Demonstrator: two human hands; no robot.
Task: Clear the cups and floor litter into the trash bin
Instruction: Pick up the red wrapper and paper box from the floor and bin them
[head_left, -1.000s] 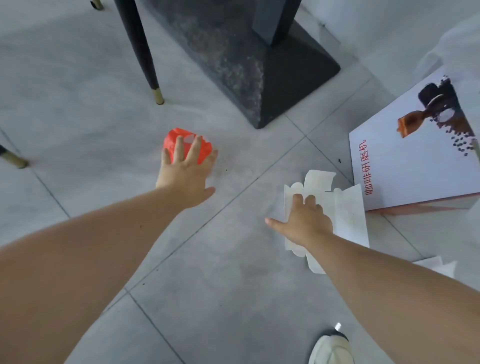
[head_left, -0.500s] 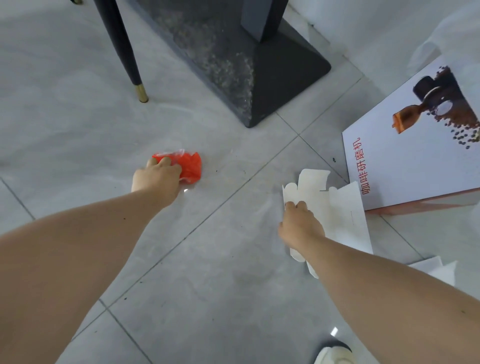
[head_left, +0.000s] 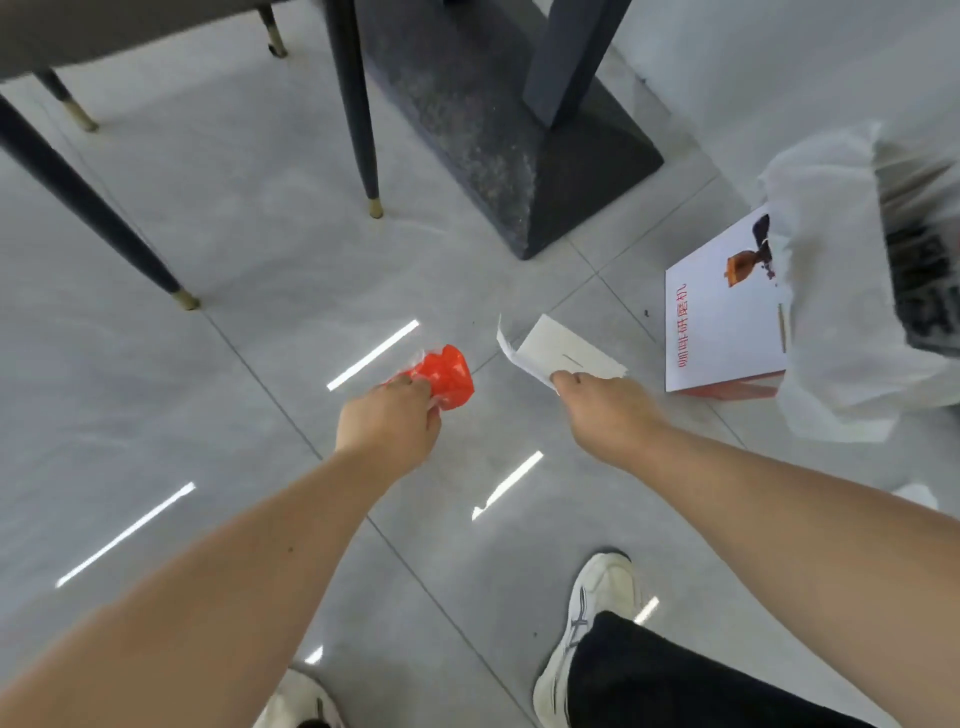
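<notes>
Left hand (head_left: 387, 423) grips red wrapper (head_left: 447, 376); right hand (head_left: 605, 410) pinches white card (head_left: 561, 351). Bin (head_left: 852, 291) sits right of both hands, nearer the right hand, so card prob goes first.

Two hands (head_left: 387, 423) (head_left: 605, 410), one red wrapper (head_left: 447, 376), one white card (head_left: 566, 353), one box (head_left: 722, 322), one lined bin (head_left: 852, 291), two shoes (head_left: 597, 613) (head_left: 301, 701).

Head view, steeply down at floor (head_left: 260, 291)
</notes>
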